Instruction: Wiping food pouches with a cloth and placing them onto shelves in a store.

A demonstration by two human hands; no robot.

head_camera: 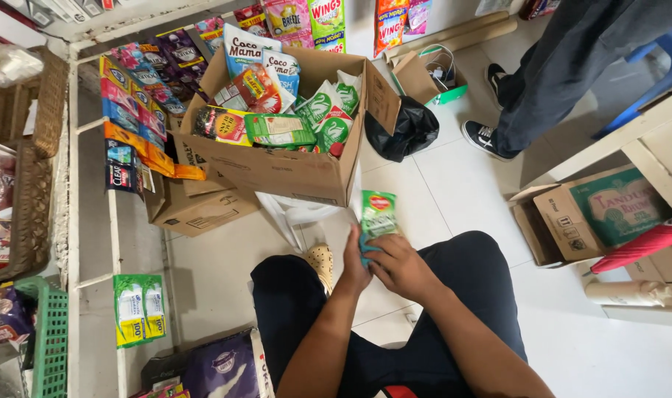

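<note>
Both hands met over the knees: the right hand (402,267) and left hand (354,267) together gripped a green sachet (378,215), held upright just below the open cardboard box (277,173). That box brimmed with green packets (280,130) and mixed snack bags (253,85); a smaller box (199,210) beneath seemed closed.

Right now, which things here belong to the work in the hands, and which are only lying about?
In hand:
- green sachets, held by both hands: left hand, right hand
- open carton of packets just beyond them

Lying about:
- black bag
- small box with cables
- side carton
- green basket
- another person's shoes
</note>
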